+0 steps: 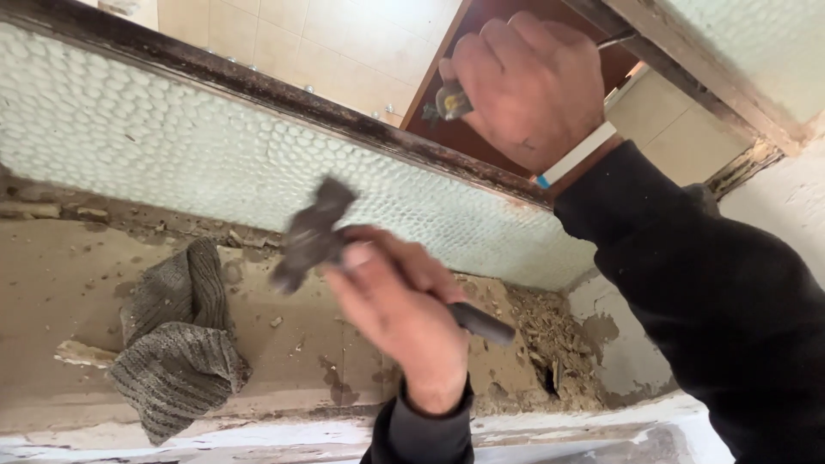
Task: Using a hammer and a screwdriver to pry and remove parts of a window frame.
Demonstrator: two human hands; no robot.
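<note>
Grey hammer (314, 234) gripped in left hand (404, 314); right hand (528, 86) clenches yellow-handled tool (451, 103) at textured glass (258, 163)

Hammer (314, 234) head motion-blurred — chisel (453, 101) mostly hidden inside right hand (528, 86).

Left hand (400, 309) fisted low with thumb extended; right hand (528, 86) raised high, fingers curled closed.

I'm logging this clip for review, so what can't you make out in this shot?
Head view only:
- Hammer in the left hand: head motion-blurred, grip hidden by fingers.
- Tool in the right hand: mostly covered by the fist, so its kind is unclear.
- Hole in the rubble: depth too dark.
- Grey cloth: whatever lies beneath is hidden.
</note>
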